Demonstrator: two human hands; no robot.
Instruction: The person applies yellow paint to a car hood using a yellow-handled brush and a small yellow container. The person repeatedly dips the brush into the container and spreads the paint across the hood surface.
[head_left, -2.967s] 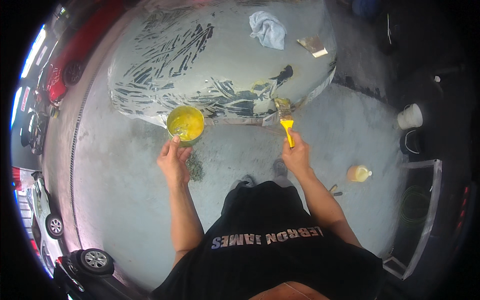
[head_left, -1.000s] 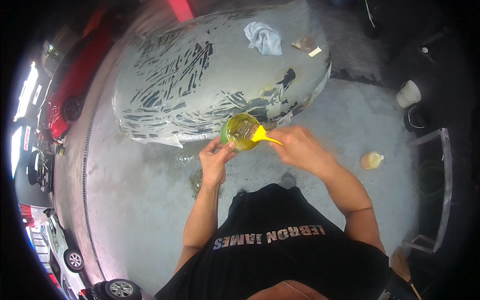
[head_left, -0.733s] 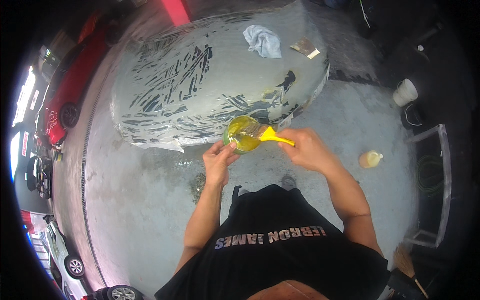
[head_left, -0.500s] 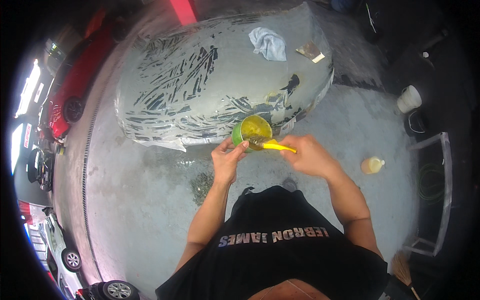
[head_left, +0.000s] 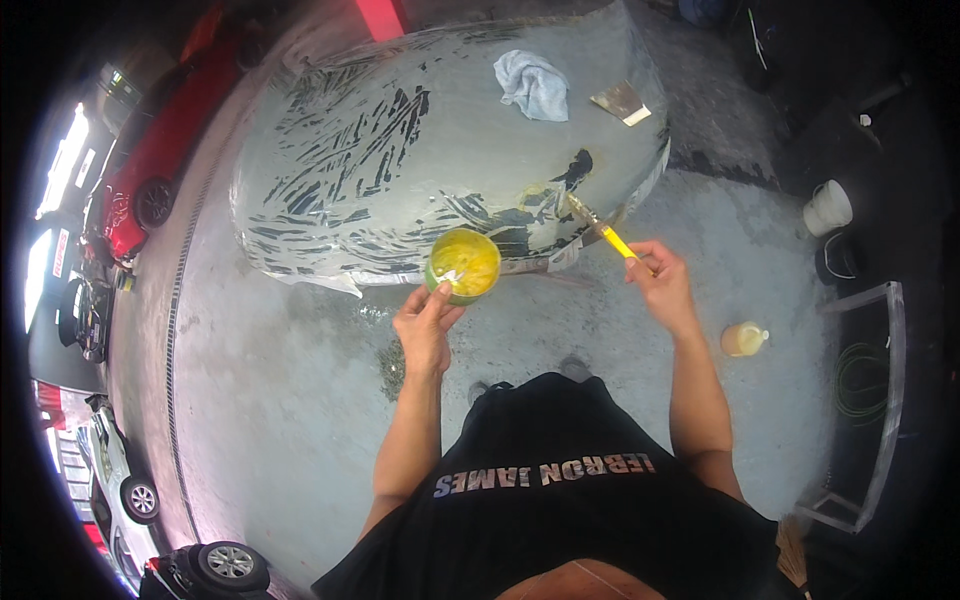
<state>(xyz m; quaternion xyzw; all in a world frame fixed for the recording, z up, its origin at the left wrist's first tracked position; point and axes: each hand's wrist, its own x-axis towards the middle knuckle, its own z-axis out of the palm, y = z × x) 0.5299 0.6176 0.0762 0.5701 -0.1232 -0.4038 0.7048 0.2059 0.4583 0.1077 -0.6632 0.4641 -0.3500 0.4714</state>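
My left hand [head_left: 425, 323] grips a green tub [head_left: 464, 266] smeared with yellow paste inside, its open top tilted toward me. In my right hand [head_left: 660, 284] is a paintbrush [head_left: 612, 240] with a yellow handle. The brush tip points away from me, at or just above the right front part of a covered, car-sized shape [head_left: 340, 200]. Grey film with dark streaks lies over that shape. Near the brush tip the surface has yellowish smears and a dark patch [head_left: 578, 168]. Whether the bristles touch it I cannot tell.
On the covered shape lie a light blue cloth [head_left: 532, 85] and a brown and white flat piece [head_left: 622, 103]. A jug [head_left: 744, 339] of yellowish liquid stands on the floor at right, near a white bucket [head_left: 827, 208] and a metal frame [head_left: 880, 400]. Cars [head_left: 130, 490] line the left.
The brush has left the tub and swung forward and right, over to the covered shape. My left hand has drawn the tub slightly left and tilted its opening toward me.
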